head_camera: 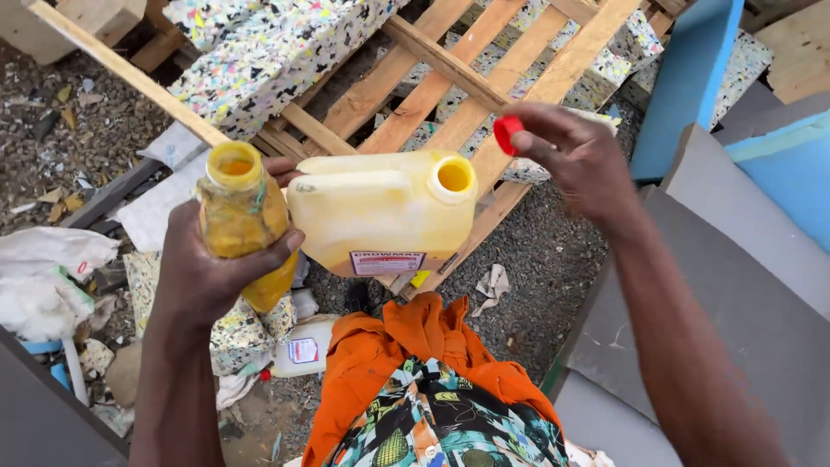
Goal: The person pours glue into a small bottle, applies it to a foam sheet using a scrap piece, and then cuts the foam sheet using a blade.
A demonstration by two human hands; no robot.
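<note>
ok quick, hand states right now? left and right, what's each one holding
Left hand: closed around an open yellow bottle; fingertips also behind the open yellow jerrycan.
Right hand: grip pinched on a red cap.

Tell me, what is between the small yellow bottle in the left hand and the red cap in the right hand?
In the head view, the open yellow jug lies between the small bottle and the red cap.

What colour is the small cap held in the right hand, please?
Red; the cap shows clearly in the head view, pinched in the right hand.
</note>
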